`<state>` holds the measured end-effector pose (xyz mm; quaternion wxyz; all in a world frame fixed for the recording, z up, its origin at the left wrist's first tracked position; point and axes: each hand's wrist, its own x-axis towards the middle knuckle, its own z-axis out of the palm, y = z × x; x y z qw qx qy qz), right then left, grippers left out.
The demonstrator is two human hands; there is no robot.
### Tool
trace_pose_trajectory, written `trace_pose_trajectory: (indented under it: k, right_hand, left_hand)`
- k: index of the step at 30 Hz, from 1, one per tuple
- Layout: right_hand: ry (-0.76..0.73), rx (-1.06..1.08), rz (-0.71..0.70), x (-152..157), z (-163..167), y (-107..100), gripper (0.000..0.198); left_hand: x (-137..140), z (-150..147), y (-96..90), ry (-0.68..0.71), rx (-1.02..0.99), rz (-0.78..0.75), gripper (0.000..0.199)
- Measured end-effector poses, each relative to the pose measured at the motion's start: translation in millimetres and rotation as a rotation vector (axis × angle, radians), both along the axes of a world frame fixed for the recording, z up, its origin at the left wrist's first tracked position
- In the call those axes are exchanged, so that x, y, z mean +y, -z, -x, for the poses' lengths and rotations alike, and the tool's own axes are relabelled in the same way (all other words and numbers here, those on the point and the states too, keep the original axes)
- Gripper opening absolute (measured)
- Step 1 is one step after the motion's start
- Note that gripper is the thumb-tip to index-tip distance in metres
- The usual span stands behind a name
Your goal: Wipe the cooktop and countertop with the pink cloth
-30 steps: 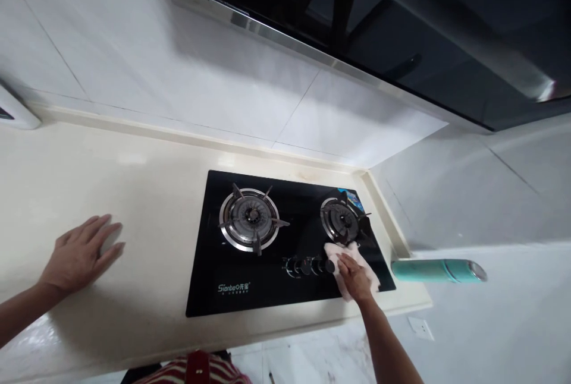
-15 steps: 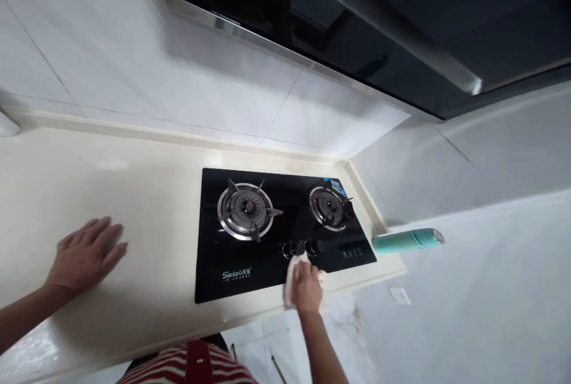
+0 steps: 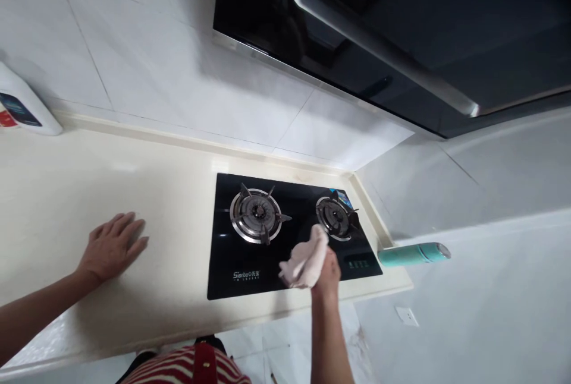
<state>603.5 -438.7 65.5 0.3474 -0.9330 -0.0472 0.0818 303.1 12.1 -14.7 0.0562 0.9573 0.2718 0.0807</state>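
My right hand point(image 3: 329, 274) is closed around a pale pinkish cloth point(image 3: 307, 258), held over the front middle of the black glass gas stove point(image 3: 223, 241). The cloth hides the stove's knobs from sight. Behind it sit the left burner point(image 3: 257, 214) and the right burner point(image 3: 338, 216), each with a metal pan support. To the left of the stove, my left hand point(image 3: 113, 246) rests flat on the cream countertop point(image 3: 173, 205), fingers stretched out, holding nothing.
A teal bottle or flask point(image 3: 413, 254) stands at the counter's right corner. A white labelled bottle point(image 3: 31, 104) is at the far left by the tiled wall. Above the stove hangs a black range hood point(image 3: 357, 33). A wall socket point(image 3: 407, 316) sits below the counter's right end.
My right hand has lifted the cloth from the stove's front edge near the knobs, and the cloth now hangs folded from it. My left hand stays on the counter. The view has shifted slightly left.
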Motion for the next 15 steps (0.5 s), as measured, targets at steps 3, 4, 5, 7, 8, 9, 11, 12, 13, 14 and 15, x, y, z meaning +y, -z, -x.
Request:
trace_pose_trajectory:
  k: [3,4,5,7,8,9,11,12,13,14,15]
  right_hand:
    - [0.104,-0.06,0.068,-10.2,-75.4,-19.9,0.067]
    - [0.133,-0.067,0.095,-9.5,-95.8,-20.5,0.067]
    - [0.156,-0.065,0.124,-7.1,-112.5,-17.8,0.065]
    - [0.183,-0.039,0.197,1.6,-134.3,-4.7,0.058]
    - [0.185,-0.022,0.239,7.0,-139.8,4.3,0.055]
    - [0.182,-0.008,0.284,12.5,-142.5,13.6,0.053]
    - [0.164,0.006,0.371,23.2,-141.8,30.2,0.053]
    - [0.154,0.006,0.407,28.3,-139.6,36.7,0.055]
    - [0.144,0.001,0.438,33.4,-136.5,41.7,0.057]
    - [0.137,-0.005,0.464,38.5,-132.7,45.5,0.058]
    - [0.133,-0.013,0.486,43.6,-128.1,48.2,0.058]
  left_hand:
    - [-0.8,0.5,0.4,0.002,-0.009,-0.003,0.055]
    - [-1.1,0.6,0.3,0.002,-0.014,-0.003,0.055]
    - [-1.3,0.8,0.3,0.003,-0.018,-0.003,0.055]
    - [-1.7,1.1,-0.1,0.005,-0.027,-0.005,0.055]
    - [-1.9,1.2,-0.3,0.003,-0.029,-0.005,0.055]
    - [-2.1,1.4,-0.7,0.001,-0.028,-0.004,0.055]
    - [-2.8,1.6,-1.5,-0.003,-0.022,0.001,0.053]
    - [-3.1,1.7,-1.7,-0.006,-0.02,0.003,0.053]
    - [-3.4,1.8,-1.7,-0.009,-0.019,0.003,0.053]
    - [-3.7,1.9,-1.2,-0.01,-0.02,0.001,0.053]
    - [-3.7,1.9,-0.3,-0.013,-0.022,-0.001,0.053]
